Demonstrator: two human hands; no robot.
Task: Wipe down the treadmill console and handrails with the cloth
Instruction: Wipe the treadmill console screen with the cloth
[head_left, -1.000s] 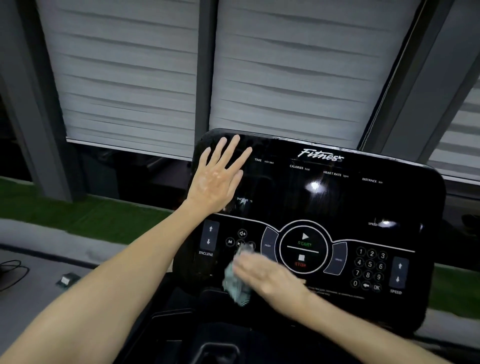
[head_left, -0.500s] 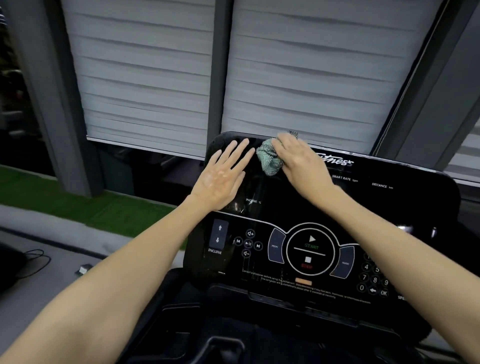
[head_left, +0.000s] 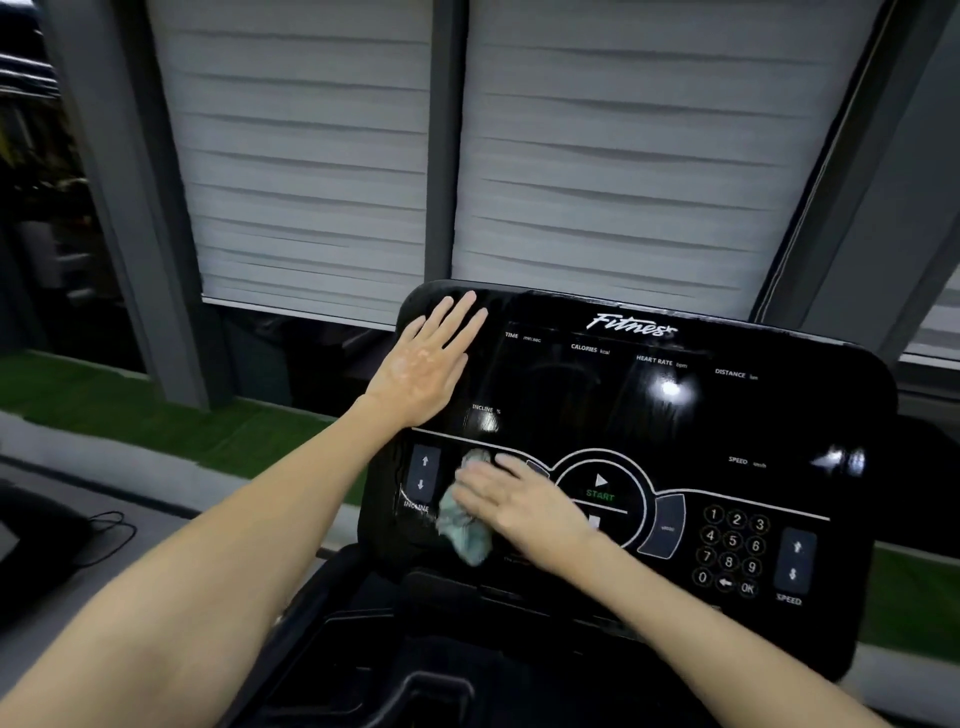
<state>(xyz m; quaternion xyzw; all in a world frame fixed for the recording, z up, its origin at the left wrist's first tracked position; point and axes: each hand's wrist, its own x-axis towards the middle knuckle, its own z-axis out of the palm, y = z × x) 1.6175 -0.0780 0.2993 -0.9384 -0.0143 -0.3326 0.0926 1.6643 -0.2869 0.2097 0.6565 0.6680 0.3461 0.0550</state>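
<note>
Head view: my right hand, fingers straight, presses the cloth, lower centre; soft, likely to bunch, best palmed mid-wad. Left hand splayed on console.

one wide-angle view from the person's head faces forward and down, close to the treadmill console, which fills the lower middle and right. window blinds behind it span the top of the view.
</note>
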